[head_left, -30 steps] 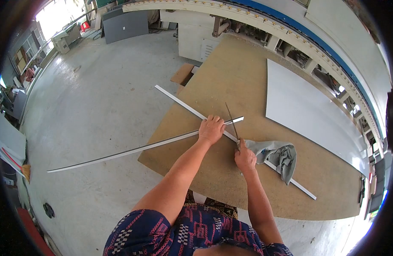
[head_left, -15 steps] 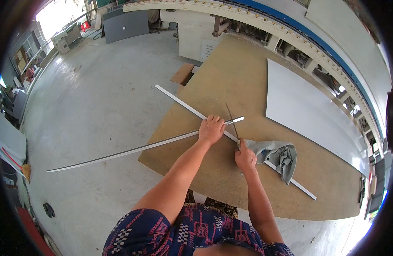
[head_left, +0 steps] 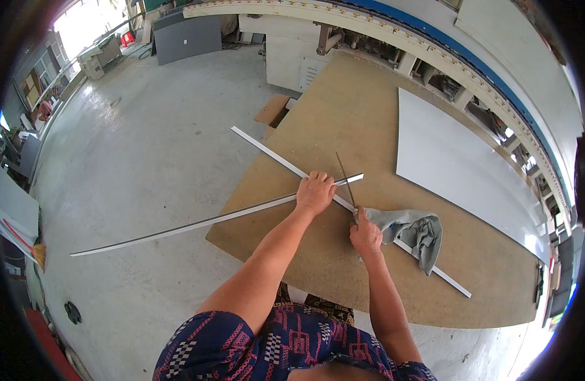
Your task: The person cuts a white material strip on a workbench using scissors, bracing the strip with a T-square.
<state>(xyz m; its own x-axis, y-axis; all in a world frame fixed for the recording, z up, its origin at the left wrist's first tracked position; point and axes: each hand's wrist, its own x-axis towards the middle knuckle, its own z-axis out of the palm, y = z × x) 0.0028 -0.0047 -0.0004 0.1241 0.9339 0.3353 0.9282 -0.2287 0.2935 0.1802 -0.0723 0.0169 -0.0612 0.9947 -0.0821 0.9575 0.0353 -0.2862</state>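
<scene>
Concrete floor (head_left: 146, 159) is seen spreading out to the left, and a big brown table (head_left: 343, 114) fills the middle of the workshop, with a white panel (head_left: 451, 159) laid flat on its far right side. Two long strips are crossed near the table's front edge: a white strip (head_left: 273, 155) is laid slantwise over the tabletop, and a grey strip (head_left: 197, 223) is run from that crossing far out over the floor to the left, its outer end unsupported. The left hand (head_left: 315, 192) is pressed palm-down right on the crossing, fingers curled over both strips; whether they are wrapped round either one cannot be told. Just beside it, the right hand (head_left: 366, 233) is closed tight round the near end of a thin tool (head_left: 344, 174), a slim dark rod or file, which is angled up and away across the end of the grey strip. A crumpled grey cloth (head_left: 414, 232) is bunched against the right hand and draped over the white strip. Off the table's far left edge a piece of cardboard (head_left: 272, 110) is spotted, and a long machine (head_left: 292, 54) is lined along the back.
</scene>
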